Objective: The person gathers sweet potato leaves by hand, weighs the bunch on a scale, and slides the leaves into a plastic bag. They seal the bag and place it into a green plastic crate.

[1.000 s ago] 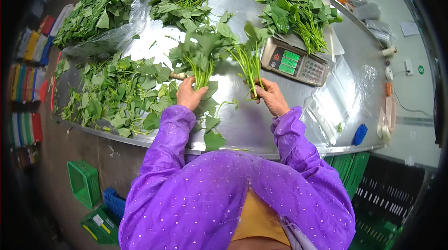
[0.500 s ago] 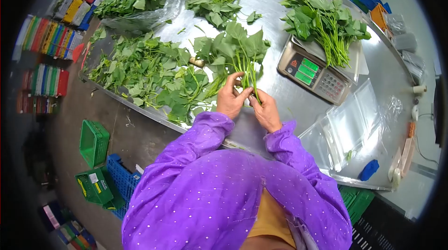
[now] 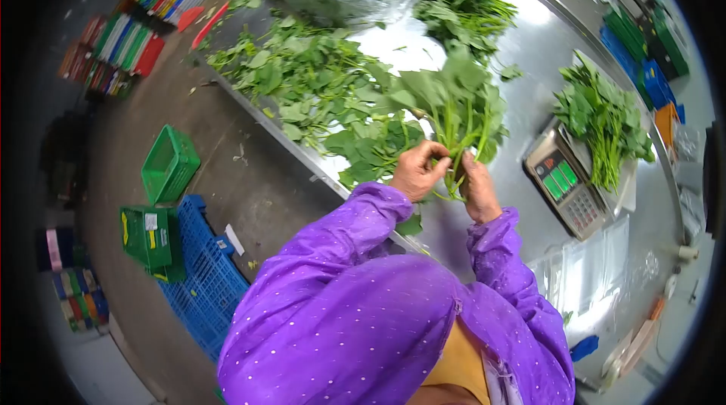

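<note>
left hand (image 3: 416, 170), right hand (image 3: 479, 189) together
apart a second ago, they now clasp one bunch of leafy greens (image 3: 461, 99).

There is room to pass over the bare metal of the table (image 3: 532, 87) between the held leafy bunch (image 3: 461, 91) and the digital scale (image 3: 581, 212). Loose leafy stems (image 3: 295, 72) crowd the left; flat plastic bags (image 3: 586, 269) lie near the scale's keypad.

Over the silvery table (image 3: 523, 102), the leafy bunch (image 3: 463, 80) is green with paler stems, the sleeves (image 3: 359, 220) purple with white dots; on the table, the scale displays (image 3: 560, 180) glow green.
</note>
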Demonstrator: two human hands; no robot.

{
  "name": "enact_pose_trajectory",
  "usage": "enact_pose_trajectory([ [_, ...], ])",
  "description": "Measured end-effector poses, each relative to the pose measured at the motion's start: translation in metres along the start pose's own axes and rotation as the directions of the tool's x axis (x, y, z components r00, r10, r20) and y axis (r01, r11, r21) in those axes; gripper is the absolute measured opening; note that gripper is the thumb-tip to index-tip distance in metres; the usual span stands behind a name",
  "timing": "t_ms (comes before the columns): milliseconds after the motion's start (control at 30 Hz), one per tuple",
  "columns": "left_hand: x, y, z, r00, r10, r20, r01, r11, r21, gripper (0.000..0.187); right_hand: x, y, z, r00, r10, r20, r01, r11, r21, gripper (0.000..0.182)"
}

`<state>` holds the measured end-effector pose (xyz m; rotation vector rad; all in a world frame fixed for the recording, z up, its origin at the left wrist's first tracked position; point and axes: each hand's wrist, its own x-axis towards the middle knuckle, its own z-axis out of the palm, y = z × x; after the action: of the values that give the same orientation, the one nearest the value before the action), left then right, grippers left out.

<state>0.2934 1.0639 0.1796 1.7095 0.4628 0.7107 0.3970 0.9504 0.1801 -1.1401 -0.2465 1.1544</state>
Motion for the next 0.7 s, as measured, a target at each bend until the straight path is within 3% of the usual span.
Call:
enact_pose_trajectory([
  [33,0.000,0.000,-0.001,1.000,0.021,0.004,-0.021,1.000,-0.023,0.014,0.014,0.010,-0.001,0.999,-0.039,0.032,0.037,0.997,0.065,0.038],
  [67,-0.001,0.009,-0.008,0.989,-0.113,0.093,0.117,0.992,-0.042,0.013,0.011,-0.005,0.022,0.997,-0.056,0.049,0.056,0.998,0.002,0.035],
  [100,-0.002,-0.003,-0.007,0.994,-0.089,0.067,0.099,0.981,-0.165,0.013,0.022,0.003,0.014,0.995,-0.013,0.104,0.013,1.000,-0.006,0.034],
  [133,0.001,-0.001,-0.012,0.999,0.049,0.019,-0.047,0.992,-0.115,0.013,0.020,-0.006,0.031,0.996,0.033,0.083,-0.044,0.990,0.132,0.033],
  [200,0.001,0.005,-0.027,0.997,0.067,0.045,-0.073,0.988,0.137,0.018,0.034,0.012,0.027,0.990,-0.046,0.133,0.016,0.977,0.214,0.035],
  [300,0.001,-0.009,-0.028,0.983,0.182,0.028,-0.182,0.936,0.300,0.025,0.036,0.009,0.041,0.958,-0.140,0.252,0.064,0.955,0.288,0.034],
  [367,0.008,-0.001,-0.032,0.953,0.299,-0.042,-0.273,0.915,0.297,0.023,0.037,0.010,0.045,0.960,-0.153,0.236,0.070,0.942,0.327,0.034],
  [467,0.013,0.012,-0.041,0.951,0.308,0.004,-0.285,0.876,0.390,0.020,0.032,0.006,0.059,0.971,-0.175,0.166,0.130,0.959,0.251,0.034],
  [567,0.016,0.000,-0.033,0.969,0.224,0.106,-0.244,0.793,0.558,0.019,0.035,0.022,0.049,0.989,-0.146,0.007,0.144,0.982,0.118,0.035],
  [600,0.017,-0.006,-0.030,0.973,0.118,0.197,-0.214,0.774,0.595,0.025,0.033,0.025,0.050,0.989,-0.139,-0.045,0.142,0.988,0.067,0.034],
  [700,0.010,-0.014,-0.027,0.976,0.067,0.209,-0.178,0.801,0.571,0.030,0.031,0.038,0.044,0.977,-0.197,-0.082,0.202,0.978,0.054,0.035],
])
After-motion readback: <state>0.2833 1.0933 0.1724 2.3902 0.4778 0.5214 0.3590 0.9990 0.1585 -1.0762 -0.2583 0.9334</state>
